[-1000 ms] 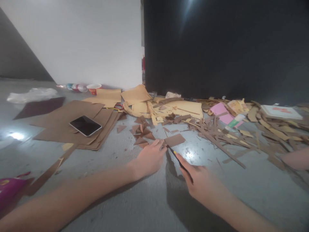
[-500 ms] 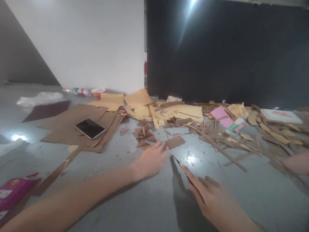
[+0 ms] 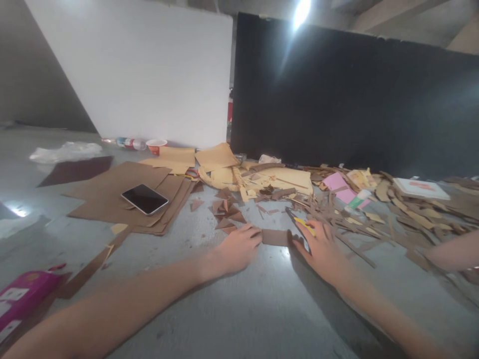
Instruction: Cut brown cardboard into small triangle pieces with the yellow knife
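A small brown cardboard rectangle (image 3: 276, 237) lies on the grey floor between my hands. My left hand (image 3: 239, 247) rests on the floor with its fingertips pinching the piece's left edge. My right hand (image 3: 322, 247) touches the piece's right edge with the thumb, while its fingers are closed round a yellow-and-black craft knife (image 3: 302, 223) that points away to the upper left. Small brown cardboard triangles (image 3: 225, 212) are heaped just beyond my left hand.
A phone (image 3: 144, 198) lies on stacked brown cardboard sheets (image 3: 112, 192) at left. Strips and scraps (image 3: 359, 219) litter the right. Another person's arm (image 3: 451, 254) enters at far right. A pink packet (image 3: 20, 299) sits at lower left, a black board (image 3: 355, 94) stands behind.
My right hand moved forward from near me to the cardboard piece's right edge, the knife now pointing away. The piece sits closer between both hands. The view tilted up slightly.
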The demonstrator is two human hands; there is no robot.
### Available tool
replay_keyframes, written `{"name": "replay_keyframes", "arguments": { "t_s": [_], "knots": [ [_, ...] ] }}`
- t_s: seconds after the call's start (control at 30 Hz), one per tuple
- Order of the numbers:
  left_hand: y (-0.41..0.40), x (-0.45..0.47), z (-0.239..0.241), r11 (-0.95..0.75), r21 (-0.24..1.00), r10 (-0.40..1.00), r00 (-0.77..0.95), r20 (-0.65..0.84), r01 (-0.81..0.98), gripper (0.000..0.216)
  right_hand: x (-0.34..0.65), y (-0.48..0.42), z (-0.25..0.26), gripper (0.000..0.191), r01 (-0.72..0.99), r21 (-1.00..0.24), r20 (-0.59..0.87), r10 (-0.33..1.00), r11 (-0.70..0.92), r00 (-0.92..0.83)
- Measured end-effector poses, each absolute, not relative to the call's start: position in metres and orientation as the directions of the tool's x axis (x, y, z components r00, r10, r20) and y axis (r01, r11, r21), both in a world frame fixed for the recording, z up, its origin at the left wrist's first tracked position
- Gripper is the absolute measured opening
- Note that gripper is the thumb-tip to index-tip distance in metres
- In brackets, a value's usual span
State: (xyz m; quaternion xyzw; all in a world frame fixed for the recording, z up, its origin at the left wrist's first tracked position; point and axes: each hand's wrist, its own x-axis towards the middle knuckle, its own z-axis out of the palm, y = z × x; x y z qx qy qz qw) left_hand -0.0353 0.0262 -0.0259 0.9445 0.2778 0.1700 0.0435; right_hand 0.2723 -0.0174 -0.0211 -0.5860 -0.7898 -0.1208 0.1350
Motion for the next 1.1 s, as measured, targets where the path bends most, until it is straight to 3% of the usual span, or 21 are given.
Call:
{"name": "replay_keyframes", "arguments": {
  "t_s": [0.13, 0.33, 0.5, 0.67, 0.77, 0.87, 0.97, 1.1],
  "knots": [
    [0.025, -0.035, -0.025, -0.833, 0.205, 0.553, 0.776, 0.303, 0.513, 0.024, 0.235, 0.008, -0.012, 0.041, 0.922, -0.169, 0.169, 0.932, 0.349, -0.321],
    [0.025, -0.033, -0.022, -0.77, 0.366, 0.628, 0.721, 0.292, 0.523, 0.02, 0.207, 0.033, 0.003, 0.041, 0.924, -0.263, -0.106, 0.943, 0.279, -0.315],
    [0.028, -0.033, -0.02, -0.712, 0.428, 0.691, 0.66, 0.293, 0.556, 0.025, 0.202, 0.036, 0.013, 0.043, 0.933, -0.291, -0.211, 0.937, 0.212, -0.279],
    [0.032, -0.036, -0.023, -0.659, 0.556, 0.721, 0.636, 0.275, 0.507, 0.01, 0.201, 0.033, 0.022, 0.04, 0.836, -0.524, -0.291, 0.889, 0.163, -0.355],
    [0.034, -0.037, -0.02, -0.518, 0.718, 0.789, 0.584, 0.191, 0.465, 0.005, 0.203, 0.032, 0.031, 0.024, 0.769, -0.606, -0.313, 0.826, 0.205, -0.468],
    [0.035, -0.038, -0.016, -0.351, 0.858, 0.809, 0.582, 0.078, 0.374, 0.012, 0.205, 0.031, 0.043, 0.034, 0.718, -0.68, -0.385, 0.759, 0.152, -0.525],
    [0.035, -0.038, -0.011, -0.199, 0.958, 0.739, 0.674, 0.009, 0.207, 0.028, 0.208, 0.03, 0.053, 0.027, 0.608, -0.792, -0.423, 0.671, 0.052, -0.609],
    [0.034, -0.036, -0.01, 0.032, 0.999, 0.636, 0.771, -0.02, -0.001, 0.048, 0.209, 0.03, 0.058, 0.039, 0.47, -0.879, -0.429, 0.56, -0.079, -0.708]
  ]
}}
